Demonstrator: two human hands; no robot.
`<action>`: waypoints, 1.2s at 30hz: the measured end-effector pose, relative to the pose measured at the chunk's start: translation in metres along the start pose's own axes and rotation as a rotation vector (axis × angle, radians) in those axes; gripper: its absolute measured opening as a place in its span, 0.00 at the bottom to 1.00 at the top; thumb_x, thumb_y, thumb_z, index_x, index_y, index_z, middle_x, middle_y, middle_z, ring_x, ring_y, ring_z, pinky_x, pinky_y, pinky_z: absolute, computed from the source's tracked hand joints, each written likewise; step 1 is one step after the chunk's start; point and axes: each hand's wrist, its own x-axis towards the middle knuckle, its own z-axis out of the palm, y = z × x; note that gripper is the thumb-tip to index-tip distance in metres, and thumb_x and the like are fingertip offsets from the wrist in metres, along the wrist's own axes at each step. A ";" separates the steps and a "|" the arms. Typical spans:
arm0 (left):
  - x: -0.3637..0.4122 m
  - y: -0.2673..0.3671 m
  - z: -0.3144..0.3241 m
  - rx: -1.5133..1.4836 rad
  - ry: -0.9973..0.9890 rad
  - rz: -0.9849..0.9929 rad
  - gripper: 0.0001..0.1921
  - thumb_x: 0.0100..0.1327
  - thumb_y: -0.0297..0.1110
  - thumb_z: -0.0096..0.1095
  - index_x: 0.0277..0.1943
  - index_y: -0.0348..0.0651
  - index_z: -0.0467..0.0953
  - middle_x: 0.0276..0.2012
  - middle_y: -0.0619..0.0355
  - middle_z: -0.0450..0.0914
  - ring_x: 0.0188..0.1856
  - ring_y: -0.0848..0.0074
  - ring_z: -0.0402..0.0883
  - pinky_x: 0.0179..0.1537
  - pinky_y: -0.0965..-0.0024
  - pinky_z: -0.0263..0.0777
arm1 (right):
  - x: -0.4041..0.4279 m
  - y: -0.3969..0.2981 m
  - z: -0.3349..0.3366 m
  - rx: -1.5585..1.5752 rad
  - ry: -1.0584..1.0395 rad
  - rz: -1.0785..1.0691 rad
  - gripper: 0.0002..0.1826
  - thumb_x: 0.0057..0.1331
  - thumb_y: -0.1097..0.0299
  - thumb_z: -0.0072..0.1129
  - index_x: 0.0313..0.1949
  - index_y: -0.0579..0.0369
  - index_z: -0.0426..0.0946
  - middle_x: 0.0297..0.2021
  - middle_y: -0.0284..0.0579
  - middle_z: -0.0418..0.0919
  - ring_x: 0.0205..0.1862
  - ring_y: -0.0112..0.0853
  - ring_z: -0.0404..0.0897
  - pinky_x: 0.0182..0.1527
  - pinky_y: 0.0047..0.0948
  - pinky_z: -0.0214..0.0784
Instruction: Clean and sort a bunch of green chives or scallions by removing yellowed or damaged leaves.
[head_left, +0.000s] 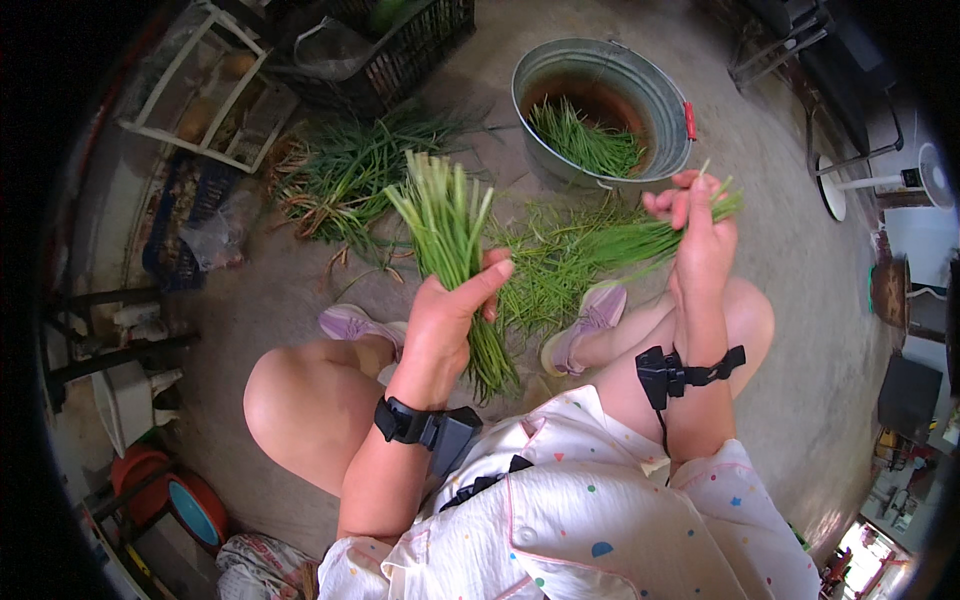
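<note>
My left hand (450, 315) is closed around a thick bundle of green stalks (444, 225), probably chives, with pale cut ends up and thin ends hanging below the fist. Off to the right, my right hand (705, 232) grips a thinner bunch of green stalks (637, 241), whose fine tips trail left. One pale stalk stands up by its thumb and fingers. Beneath and between the hands, loose green trimmings (540, 277) are strewn over the floor. Beyond them is a galvanized metal bucket (667, 97) with a red handle grip, holding more green stalks (585, 139).
A pile of unsorted greens (345, 180) lies at the far left, before a black plastic crate (412, 60). A white-framed rack (202, 90) stands farther left. Orange basins (187, 502) are at lower left; a white fan (877, 182) and a dark chair (832, 97) are right.
</note>
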 end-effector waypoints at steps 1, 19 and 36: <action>-0.001 0.001 0.002 -0.040 -0.094 -0.065 0.21 0.60 0.36 0.66 0.52 0.31 0.73 0.40 0.54 0.78 0.27 0.80 0.71 0.29 0.78 0.64 | -0.004 -0.002 0.002 0.000 0.006 -0.004 0.11 0.72 0.63 0.47 0.40 0.59 0.73 0.20 0.31 0.68 0.19 0.18 0.65 0.21 0.18 0.59; -0.005 -0.004 0.013 -0.221 -0.113 -0.124 0.18 0.66 0.35 0.60 0.53 0.32 0.72 0.41 0.52 0.81 0.39 0.73 0.80 0.41 0.72 0.75 | -0.036 0.000 0.027 0.429 -0.422 0.750 0.07 0.63 0.71 0.60 0.36 0.53 0.69 0.19 0.22 0.60 0.16 0.12 0.55 0.17 0.15 0.42; -0.004 -0.003 0.012 -0.079 0.079 -0.002 0.12 0.56 0.28 0.70 0.42 0.39 0.77 0.33 0.61 0.80 0.33 0.81 0.78 0.33 0.79 0.68 | -0.041 -0.001 0.034 0.047 -0.555 0.520 0.08 0.62 0.67 0.64 0.33 0.56 0.74 0.22 0.28 0.69 0.19 0.14 0.63 0.20 0.16 0.53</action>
